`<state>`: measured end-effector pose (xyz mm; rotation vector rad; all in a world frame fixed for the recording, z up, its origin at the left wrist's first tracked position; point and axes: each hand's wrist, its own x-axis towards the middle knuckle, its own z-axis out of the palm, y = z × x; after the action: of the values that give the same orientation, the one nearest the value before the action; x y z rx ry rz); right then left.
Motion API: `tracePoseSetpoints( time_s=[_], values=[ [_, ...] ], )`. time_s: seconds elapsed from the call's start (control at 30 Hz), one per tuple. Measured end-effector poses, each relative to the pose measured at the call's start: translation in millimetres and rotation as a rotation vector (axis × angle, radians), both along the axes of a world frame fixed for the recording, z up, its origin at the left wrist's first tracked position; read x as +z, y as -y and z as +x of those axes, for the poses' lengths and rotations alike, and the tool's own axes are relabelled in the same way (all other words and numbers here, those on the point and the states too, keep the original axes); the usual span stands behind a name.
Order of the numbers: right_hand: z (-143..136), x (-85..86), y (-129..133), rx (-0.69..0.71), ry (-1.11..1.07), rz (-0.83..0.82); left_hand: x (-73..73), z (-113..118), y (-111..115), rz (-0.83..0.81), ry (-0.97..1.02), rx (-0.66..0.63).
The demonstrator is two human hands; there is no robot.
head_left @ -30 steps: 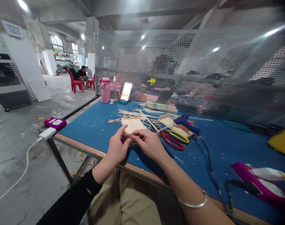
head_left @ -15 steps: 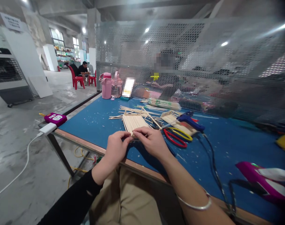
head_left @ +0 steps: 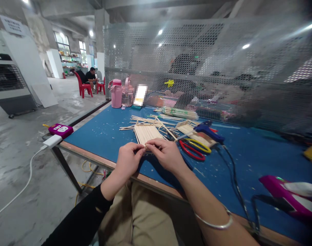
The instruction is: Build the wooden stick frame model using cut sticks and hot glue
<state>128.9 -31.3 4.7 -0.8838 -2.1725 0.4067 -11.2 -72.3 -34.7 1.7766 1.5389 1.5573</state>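
Nearest: blk sleeve [head_left: 81, 212] on L arm, silver bangle [head_left: 216, 227] on R wrist, khaki trousers [head_left: 149, 212] btwn. L hand [head_left: 129, 158] & R hand [head_left: 167, 154] meet at near edge of pale wood stick panel [head_left: 148, 133], nr front of blue worktop [head_left: 94, 131]; each grip is pinched together, thumb to fingers, tips side by side, but what's btwn them is too small to tell. Far R: purple/white device [head_left: 290, 198], blurry. Just R of R hand: scissors w/ red & yellow loop handles [head_left: 197, 158], then blue glue gun [head_left: 209, 132] w/ dark cable. L corner: purple box [head_left: 60, 129] + white block [head_left: 52, 141] w/ cord. Beyond panel, loose sticks [head_left: 126, 128] crisscross; 2nd stick pc w/ raised rim [head_left: 185, 127] sits nr glue gun, bundled sticks [head_left: 180, 113] farther back. Far edge: pink flask [head_left: 116, 95], clear bottle w/ pink handle [head_left: 127, 97], pixelated panel [head_left: 140, 95]. Behind: perforated partition [head_left: 145, 61], co-worker's hand [head_left: 176, 93] thru it nr yellow item [head_left: 169, 83]. Bkgd: seated person [head_left: 91, 75], red chair [head_left: 81, 83], air cooler [head_left: 8, 85] at L.
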Motion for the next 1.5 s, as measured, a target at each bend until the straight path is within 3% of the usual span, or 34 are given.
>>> tracePoseSetpoints(
  time_s=[0.4,0.63,0.83,1.5],
  values=[
    [5,-7.0,3,-0.02,-0.056,0.024,0.5,-1,-2,0.027,-0.016,-0.022],
    [12,-5.6,10,-0.014,-0.15,0.206,0.5,-1,-1,0.019,-0.001,-0.008],
    [7,-8.2,4,0.096,-0.034,0.165,-1.9,-1,-2,0.042,-0.012,-0.008],
    [8,-11.0,0,0.084,-0.037,0.118,-0.8,0,-1,-0.033,0.042,-0.009]
  ],
)
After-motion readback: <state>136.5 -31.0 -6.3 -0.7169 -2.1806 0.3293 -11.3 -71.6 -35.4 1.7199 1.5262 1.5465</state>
